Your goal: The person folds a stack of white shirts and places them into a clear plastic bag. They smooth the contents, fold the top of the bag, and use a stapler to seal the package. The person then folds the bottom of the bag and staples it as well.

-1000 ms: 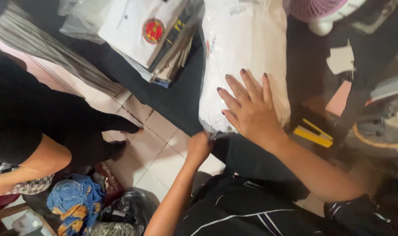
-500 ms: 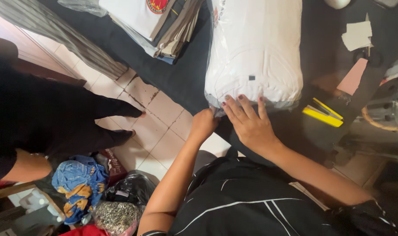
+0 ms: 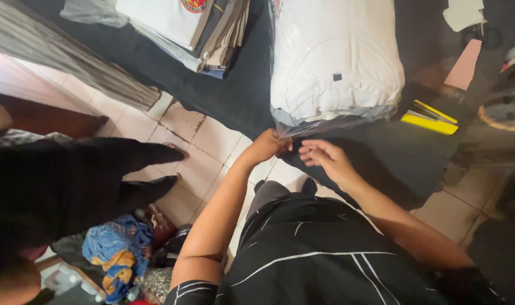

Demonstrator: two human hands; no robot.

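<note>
A big clear plastic bag stuffed with folded white garments (image 3: 336, 62) lies on a black cloth (image 3: 240, 96) on the floor. My left hand (image 3: 269, 146) pinches the bag's loose open end at its near edge. Just to the right of it is my right hand (image 3: 324, 160), fingers curled and apart, below the bag's mouth and holding nothing that I can see. Both forearms reach forward over my black striped shirt.
A stack of folded shirts (image 3: 195, 28) lies to the left of the bag. A yellow flat tool (image 3: 430, 118) sits to the right. Another person in black (image 3: 71, 181) sits at left, feet on the tiled floor. Crumpled blue cloth (image 3: 113, 251) lies at lower left.
My right hand has come off the top of the bag and dropped to its near end. My left hand has stayed at the bag's mouth. The view has tilted down.
</note>
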